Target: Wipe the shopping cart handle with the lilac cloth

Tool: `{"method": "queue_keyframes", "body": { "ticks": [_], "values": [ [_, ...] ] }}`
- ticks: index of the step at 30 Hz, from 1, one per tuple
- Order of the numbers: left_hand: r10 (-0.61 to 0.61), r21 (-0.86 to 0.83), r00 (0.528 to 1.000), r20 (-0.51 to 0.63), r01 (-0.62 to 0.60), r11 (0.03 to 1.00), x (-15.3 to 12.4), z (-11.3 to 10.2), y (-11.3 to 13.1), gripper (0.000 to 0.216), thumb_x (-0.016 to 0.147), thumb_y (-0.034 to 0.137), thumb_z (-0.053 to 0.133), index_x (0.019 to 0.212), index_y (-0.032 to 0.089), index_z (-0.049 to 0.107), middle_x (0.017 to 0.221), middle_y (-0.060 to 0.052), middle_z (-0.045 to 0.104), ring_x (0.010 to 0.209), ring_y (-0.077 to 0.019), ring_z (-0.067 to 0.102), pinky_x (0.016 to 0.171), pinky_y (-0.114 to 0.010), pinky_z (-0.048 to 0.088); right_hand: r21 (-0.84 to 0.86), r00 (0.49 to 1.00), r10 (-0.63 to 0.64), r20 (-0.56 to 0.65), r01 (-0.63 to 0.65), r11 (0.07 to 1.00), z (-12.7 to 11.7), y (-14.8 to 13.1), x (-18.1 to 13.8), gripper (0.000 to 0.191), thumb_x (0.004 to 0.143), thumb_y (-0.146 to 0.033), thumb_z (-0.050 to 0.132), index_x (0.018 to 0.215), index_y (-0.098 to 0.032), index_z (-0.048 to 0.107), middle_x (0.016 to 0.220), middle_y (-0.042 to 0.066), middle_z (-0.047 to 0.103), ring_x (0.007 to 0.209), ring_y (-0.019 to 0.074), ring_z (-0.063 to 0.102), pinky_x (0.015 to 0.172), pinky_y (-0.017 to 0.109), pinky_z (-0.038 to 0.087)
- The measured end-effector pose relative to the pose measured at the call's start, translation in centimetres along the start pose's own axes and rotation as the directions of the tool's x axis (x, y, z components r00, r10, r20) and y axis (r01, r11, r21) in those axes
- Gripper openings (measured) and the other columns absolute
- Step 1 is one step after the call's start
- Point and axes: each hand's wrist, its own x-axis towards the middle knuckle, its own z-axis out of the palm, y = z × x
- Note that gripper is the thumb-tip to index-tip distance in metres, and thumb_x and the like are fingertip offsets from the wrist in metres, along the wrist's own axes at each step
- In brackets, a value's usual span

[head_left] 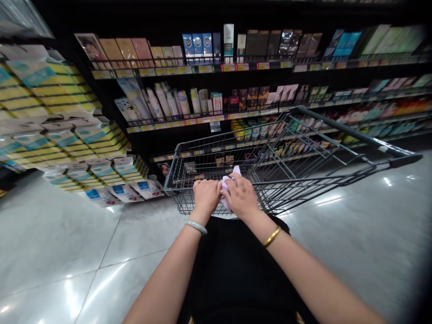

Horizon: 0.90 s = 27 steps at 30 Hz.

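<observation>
A grey wire shopping cart (216, 139) stands sideways before me, its handle end off to the right. My left hand (206, 196) is closed over the top rail of the cart's near side. Right beside it, my right hand (241, 194) presses a crumpled pale lilac cloth (225, 205) against the same rail, fingers curled round it. One corner of the cloth sticks up past the knuckles. The two hands almost touch. Part of the rail under them is hidden.
Beyond the cart, dark shelves (162, 126) carry boxes, bottles and price tags. Stacked yellow packs (111, 137) stand to the left, with white-and-blue packs (124, 191) at their foot. The floor (141, 238) is shiny grey tile.
</observation>
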Motion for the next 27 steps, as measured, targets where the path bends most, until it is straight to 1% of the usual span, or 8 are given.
{"method": "queue_keyframes", "body": {
  "ticks": [3, 5, 8, 14, 18, 20, 24, 27],
  "values": [
    [-0.001, 0.001, 1.0, 0.009, 0.001, 1.0, -0.1, -0.1, 0.0, 0.048, 0.101, 0.041, 0.032, 0.075, 0.021, 0.068, 0.082, -0.007, 0.074, 0.083, -0.0236, 0.062, 0.083, -0.042, 0.029, 0.081, 1.0, 0.012, -0.026, -0.01, 0.997, -0.5, 1.6, 0.8, 0.033, 0.088, -0.036, 0.061, 0.119, -0.024, 0.062, 0.142, 0.013, 0.04, 0.118, 0.0251, 0.051, 0.098, 0.04, 0.044],
    [-0.006, 0.002, 1.0, 0.002, 0.006, 1.0, -0.2, -0.1, 0.0, 0.049, 0.101, 0.042, 0.032, 0.075, 0.021, 0.068, 0.081, -0.007, 0.073, 0.084, -0.0233, 0.062, 0.084, -0.042, 0.029, 0.115, 0.999, 0.028, -0.041, -0.024, 0.993, -1.0, 2.9, 0.7, 0.052, 0.084, -0.038, 0.068, 0.132, -0.025, 0.054, 0.148, 0.013, 0.034, 0.124, 0.0257, 0.048, 0.1, 0.039, 0.044],
    [-0.015, 0.014, 1.0, -0.027, 0.015, 1.0, -0.2, 0.2, 0.0, 0.049, 0.101, 0.042, 0.032, 0.075, 0.021, 0.068, 0.081, -0.006, 0.073, 0.084, -0.0233, 0.062, 0.085, -0.042, 0.029, 0.087, 0.998, 0.027, 0.049, -0.031, 0.996, -1.6, 3.9, 0.6, 0.069, 0.079, -0.042, 0.073, 0.14, -0.026, 0.047, 0.138, 0.012, 0.048, 0.121, 0.0266, 0.049, 0.101, 0.041, 0.043],
    [-0.002, 0.019, 0.999, -0.036, 0.002, 1.0, 0.1, 0.5, 0.0, 0.046, 0.1, 0.036, 0.032, 0.075, 0.021, 0.068, 0.081, -0.005, 0.073, 0.082, -0.0235, 0.062, 0.082, -0.042, 0.029, -0.071, 0.975, -0.055, 0.216, 0.072, 0.995, -1.1, 0.6, 2.7, 0.037, 0.08, -0.041, 0.068, 0.111, -0.022, 0.063, 0.108, 0.01, 0.066, 0.116, 0.0302, 0.052, 0.106, 0.048, 0.032],
    [0.02, 0.012, 0.999, -0.032, -0.02, 1.0, 0.0, 0.2, -0.2, 0.045, 0.101, 0.035, 0.032, 0.075, 0.021, 0.067, 0.081, -0.005, 0.073, 0.082, -0.0229, 0.062, 0.083, -0.042, 0.029, -0.128, 0.938, 0.011, 0.346, 0.036, 0.991, -1.1, -0.1, 3.7, 0.015, 0.088, -0.025, 0.055, 0.1, -0.021, 0.062, 0.092, 0.007, 0.067, 0.084, 0.0204, 0.062, 0.078, 0.031, 0.042],
    [0.029, 0.008, 0.999, -0.035, -0.028, 1.0, -0.2, 0.1, -0.4, 0.047, 0.101, 0.037, 0.031, 0.075, 0.021, 0.067, 0.081, -0.005, 0.073, 0.082, -0.0227, 0.062, 0.084, -0.042, 0.028, -0.139, 0.932, 0.018, 0.362, 0.035, 0.99, -1.6, 1.0, 3.3, 0.014, 0.088, -0.027, 0.056, 0.099, -0.023, 0.062, 0.093, 0.005, 0.067, 0.083, 0.0191, 0.061, 0.071, 0.028, 0.039],
    [0.025, -0.007, 0.999, -0.036, -0.025, 1.0, -0.3, 0.2, -0.5, 0.049, 0.102, 0.041, 0.031, 0.075, 0.021, 0.066, 0.08, -0.004, 0.073, 0.083, -0.0223, 0.062, 0.086, -0.042, 0.028, -0.137, 0.939, 0.015, 0.343, 0.034, 0.99, -2.9, 4.1, 1.8, 0.023, 0.087, -0.033, 0.06, 0.11, -0.027, 0.06, 0.099, 0.003, 0.066, 0.089, 0.0182, 0.061, 0.073, 0.027, 0.038],
    [0.016, -0.013, 0.999, -0.034, -0.017, 1.0, -0.3, 0.4, -0.5, 0.049, 0.101, 0.042, 0.031, 0.075, 0.021, 0.066, 0.079, -0.004, 0.073, 0.083, -0.0223, 0.062, 0.087, -0.043, 0.028, -0.154, 0.942, 0.041, 0.334, 0.011, 0.988, -3.0, 3.9, 1.7, 0.026, 0.087, -0.033, 0.06, 0.112, -0.026, 0.059, 0.1, 0.004, 0.065, 0.091, 0.0189, 0.06, 0.075, 0.028, 0.037]
  ]
}}
